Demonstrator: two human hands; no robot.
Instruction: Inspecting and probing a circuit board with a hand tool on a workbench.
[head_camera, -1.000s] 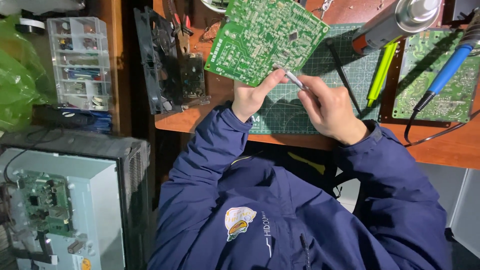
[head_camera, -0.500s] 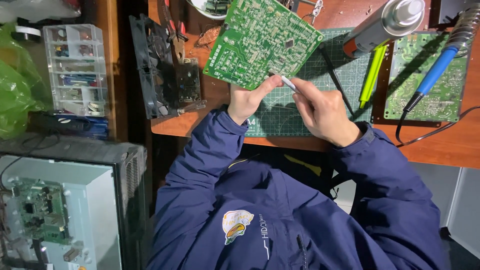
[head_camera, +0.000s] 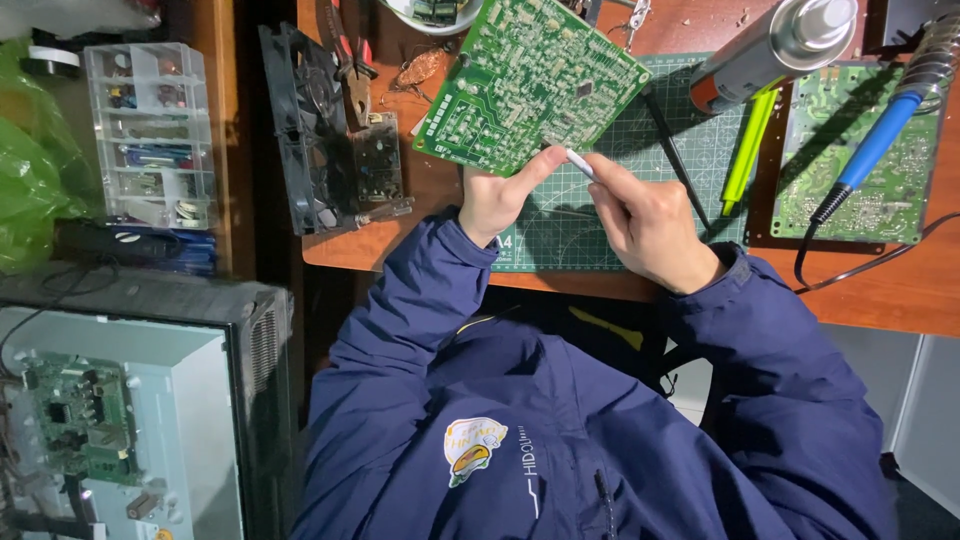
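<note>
1. The left hand (head_camera: 497, 200) grasps the lower edge of a green circuit board (head_camera: 530, 82), thumb pressed up on its near face, holding it tilted above the counter (head_camera: 900, 290).
2. The right hand (head_camera: 645, 220) is clenched around a slim white-tipped tool (head_camera: 580, 164), pinched between thumb and fingers; its tip sits just beside the board's lower edge, near the left thumb.
3. Under both hands lies a green cutting mat (head_camera: 560, 225), spread over the wooden counter.
4. A thin black probe (head_camera: 675, 150) and a yellow-green pen (head_camera: 745, 150) lie on the mat to the right of the board.
5. A silver spray can (head_camera: 775, 45) with an orange band lies tilted above the pen.
6. A blue-handled soldering iron (head_camera: 880, 140) rests over a second green circuit board (head_camera: 860, 150) at the right; its black cord trails across the counter.
7. Left of the held board, a black fan (head_camera: 300, 130) stands on edge, with a small dark board (head_camera: 378, 165) beside it and red-handled pliers (head_camera: 345, 50) above.
8. Farther left, a clear compartment box (head_camera: 150, 135) holds small parts, next to a green plastic bag (head_camera: 30, 180).
9. At lower left, an opened grey metal chassis (head_camera: 170, 430) shows another green board (head_camera: 80, 420).
</note>
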